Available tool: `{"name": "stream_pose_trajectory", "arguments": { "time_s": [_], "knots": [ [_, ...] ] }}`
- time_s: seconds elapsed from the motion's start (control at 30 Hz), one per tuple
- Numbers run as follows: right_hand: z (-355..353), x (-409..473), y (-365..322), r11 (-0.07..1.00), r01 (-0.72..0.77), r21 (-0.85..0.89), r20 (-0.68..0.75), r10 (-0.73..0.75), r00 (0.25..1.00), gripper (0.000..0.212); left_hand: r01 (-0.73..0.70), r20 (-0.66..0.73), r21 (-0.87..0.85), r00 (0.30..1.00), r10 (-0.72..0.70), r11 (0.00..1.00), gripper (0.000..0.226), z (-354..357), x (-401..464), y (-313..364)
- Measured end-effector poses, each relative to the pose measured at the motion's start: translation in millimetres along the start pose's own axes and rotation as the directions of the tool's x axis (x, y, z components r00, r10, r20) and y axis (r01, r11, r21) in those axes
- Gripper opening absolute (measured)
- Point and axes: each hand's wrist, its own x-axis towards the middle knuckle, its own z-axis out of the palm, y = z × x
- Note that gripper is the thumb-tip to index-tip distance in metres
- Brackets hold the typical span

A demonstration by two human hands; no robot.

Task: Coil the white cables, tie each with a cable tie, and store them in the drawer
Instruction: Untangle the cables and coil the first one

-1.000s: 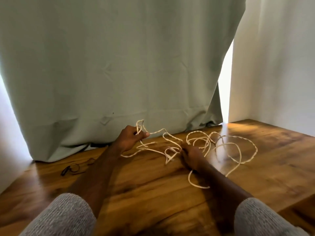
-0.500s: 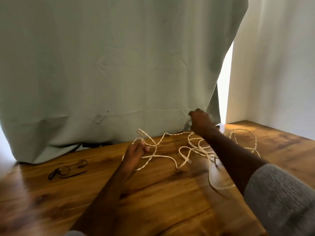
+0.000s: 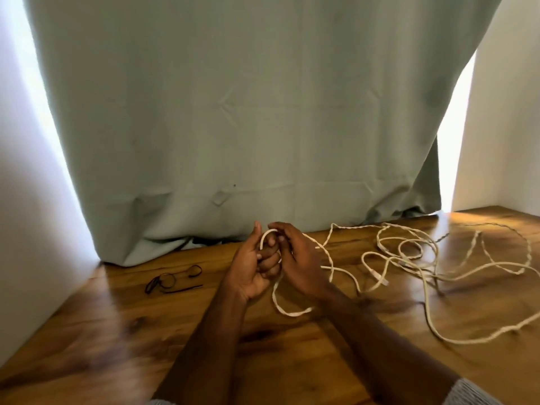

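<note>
Right hand (image 3: 301, 264) covers stretch of white cable (image 3: 420, 270) where it passes behind palm; grip there unseen. Left hand (image 3: 251, 270) fingers hide cable inside curl. Cable runs off right edge. Near-left part of surface (image 3: 87, 361) smeared by blur. Black cable ties (image 3: 172, 280) too small to count. Curtain (image 3: 233, 112) hem hides surface's back edge. Grey sleeve (image 3: 473, 394) cut by bottom edge.
</note>
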Motion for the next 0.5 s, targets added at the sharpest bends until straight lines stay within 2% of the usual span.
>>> {"name": "stream_pose_trajectory", "arguments": {
  "time_s": [0.1,0.17,0.23,0.27,0.33,0.4,0.5],
  "knots": [
    [-0.9,-3.8,2.8,0.982,-0.176,0.073,0.042,0.174,0.984,0.022,-0.016,0.088,-0.082,0.996,0.023,0.997,0.055,6.3,-4.0,-0.8],
    [-4.4,-5.2,4.8,0.961,-0.268,0.071,0.112,0.259,0.959,0.019,-0.027,0.105,-0.079,0.994,0.035,0.997,0.053,8.7,-6.3,-2.8],
    [-7.2,-8.8,6.2,0.947,-0.314,0.061,0.215,0.295,0.931,0.018,-0.047,0.087,-0.047,0.995,0.051,0.998,0.053,11.4,-8.3,-5.5],
    [-8.3,-9.7,9.9,0.952,-0.305,-0.01,0.267,0.297,0.917,0.018,-0.064,0.069,-0.036,0.995,0.066,0.997,0.053,12.2,-8.5,-6.3],
    [-9.1,-11.2,18.2,0.935,-0.232,-0.268,0.402,0.327,0.855,0.017,-0.104,0.022,-0.045,0.994,0.105,0.994,0.051,13.1,-8.4,-6.5],
    [-8.0,-11.2,23.7,0.864,-0.064,-0.499,0.492,0.343,0.8,0.019,-0.141,-0.007,-0.066,0.99,0.141,0.988,0.048,12.7,-6.4,-5.5],
    [-11.3,-9.9,19.7,0.809,0.176,-0.561,0.55,0.205,0.81,0.021,-0.169,-0.076,-0.054,0.983,0.165,0.984,0.046,9.3,-2.4,-5.8]
  ]
}}
